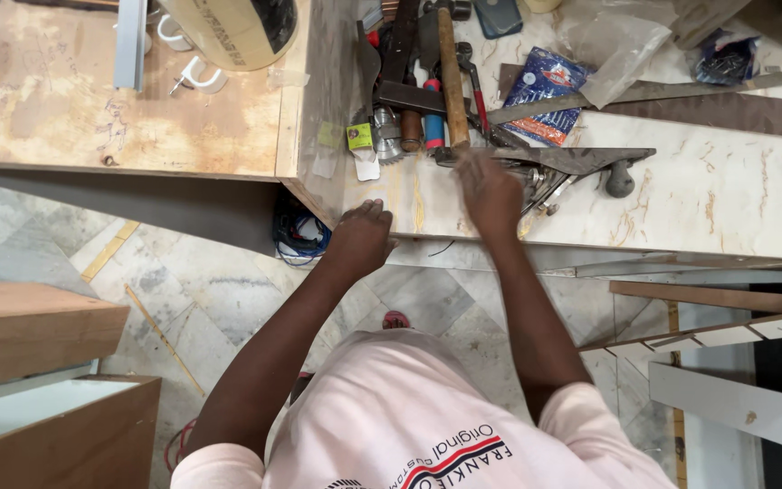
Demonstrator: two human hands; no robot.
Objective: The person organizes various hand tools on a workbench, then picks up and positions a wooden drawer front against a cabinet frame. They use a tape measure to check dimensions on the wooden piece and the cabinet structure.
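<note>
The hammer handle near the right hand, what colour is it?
Light brown wood; the hammer handle shows best in the head view, just beyond the right hand.

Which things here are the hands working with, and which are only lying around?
In hand:
- right hand over the pile of hand tools, near the wooden-handled hammer
- left hand on the marble-patterned bench edge

Lying about:
- blue packet
- tape roll
- plywood sheet
- blue cable
</note>
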